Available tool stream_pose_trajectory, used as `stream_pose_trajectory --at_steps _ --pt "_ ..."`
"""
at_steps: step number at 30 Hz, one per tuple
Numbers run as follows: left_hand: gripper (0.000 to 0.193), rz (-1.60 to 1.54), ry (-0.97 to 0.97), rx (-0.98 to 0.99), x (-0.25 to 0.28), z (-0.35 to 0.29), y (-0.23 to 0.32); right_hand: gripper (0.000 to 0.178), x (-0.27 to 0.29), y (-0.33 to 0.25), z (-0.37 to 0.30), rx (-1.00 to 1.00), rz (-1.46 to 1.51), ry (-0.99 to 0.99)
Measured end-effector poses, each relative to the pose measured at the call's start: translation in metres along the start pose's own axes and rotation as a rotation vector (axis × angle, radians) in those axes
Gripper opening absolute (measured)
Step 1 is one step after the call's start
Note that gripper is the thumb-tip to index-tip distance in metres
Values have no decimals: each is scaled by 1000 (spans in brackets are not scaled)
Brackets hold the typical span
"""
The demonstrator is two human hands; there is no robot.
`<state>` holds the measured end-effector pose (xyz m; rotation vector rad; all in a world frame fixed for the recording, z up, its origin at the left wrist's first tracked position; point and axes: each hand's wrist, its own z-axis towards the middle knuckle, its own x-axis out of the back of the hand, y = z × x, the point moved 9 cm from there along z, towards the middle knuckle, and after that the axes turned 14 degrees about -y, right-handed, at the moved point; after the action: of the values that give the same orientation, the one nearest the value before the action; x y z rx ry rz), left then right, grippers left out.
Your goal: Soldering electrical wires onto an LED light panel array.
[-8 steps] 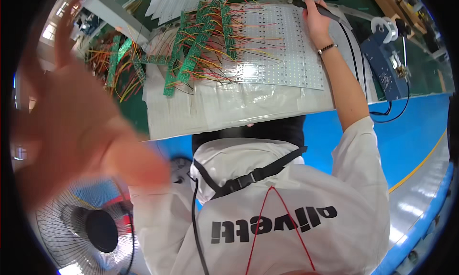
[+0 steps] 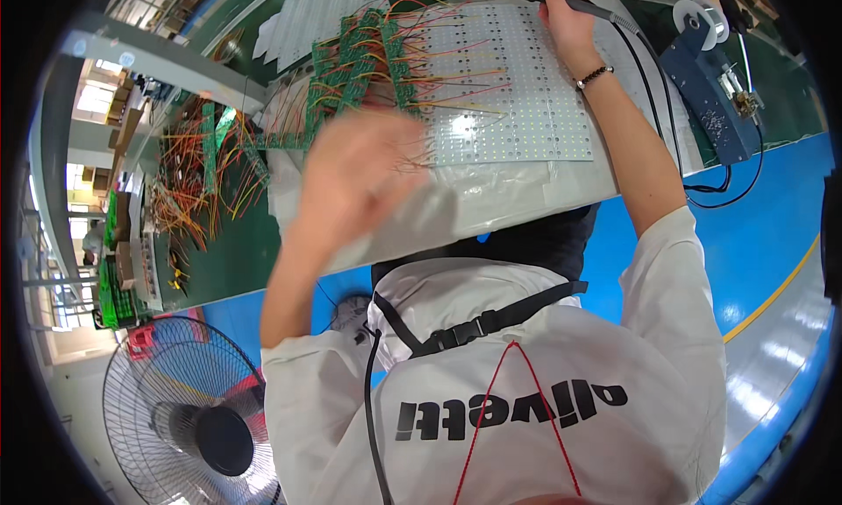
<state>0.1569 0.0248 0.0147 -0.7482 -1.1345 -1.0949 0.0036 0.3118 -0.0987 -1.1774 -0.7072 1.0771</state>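
My right hand (image 2: pixel 570 22) is closed round the black handle of a soldering iron (image 2: pixel 598 12) at the far edge of the work surface, its cord trailing right. Smeared by motion, my left hand (image 2: pixel 364 167) hovers over the near left part of the work, its fingers not clear. Behind it lie several narrow green circuit boards (image 2: pixel 360 57) with red, yellow and black wires. Their wires reach across a white panel (image 2: pixel 500 93) dotted with small components. A padded, plastic-wrapped board (image 2: pixel 351 233) lies under the panel.
Right of the panel stands a blue solder-feeder device (image 2: pixel 715 93) with a white reel. A heap of wired boards (image 2: pixel 206 171) lies to the left, beside a grey post (image 2: pixel 175 62). More white panels (image 2: pixel 320 18) are stacked far back. A fan (image 2: pixel 193 408) stands lower left.
My left hand has come down from close to the camera on the left to above the work, moving right. The right hand still grips the soldering iron, slightly shifted with the view.
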Motion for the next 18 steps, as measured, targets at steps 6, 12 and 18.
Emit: stream_pose_trajectory --at_steps 6,12,18 --pt "21 -863 -427 -58 -135 -21 98 23 -22 -19 16 57 60 -125" --pt "27 -889 -633 406 -236 -38 49 21 -18 -18 14 162 61 -137" --pt "27 -924 -607 415 -259 -28 20 22 -24 -26 -5 166 60 -103"
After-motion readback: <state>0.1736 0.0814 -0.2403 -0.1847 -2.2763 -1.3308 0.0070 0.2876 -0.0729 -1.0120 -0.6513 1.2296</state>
